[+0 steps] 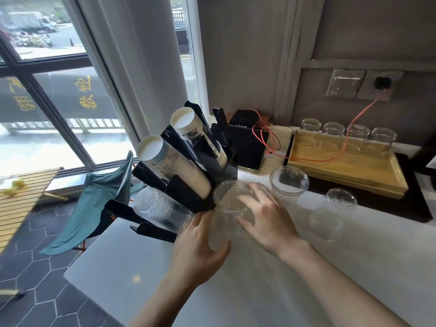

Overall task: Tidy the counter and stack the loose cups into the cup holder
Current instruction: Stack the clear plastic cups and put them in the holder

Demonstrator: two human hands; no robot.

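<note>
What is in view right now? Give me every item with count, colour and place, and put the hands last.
cup holder: one, black, counter's left end
paper cup stacks: two, white, tilted in the holder
clear cup stack: one, holder's near slot
held cup: one, clear, between both hands
loose cup: one, clear, upright right of the hands
domed lids: two, clear, counter's right part
wooden tray: one, yellow-brown, by the wall
glass jars: four, clear, upside down along the tray's far edge
black box: one, behind the holder
orange cable: one, socket to box
left hand: around the cup's base
right hand: on the cup's side
</note>
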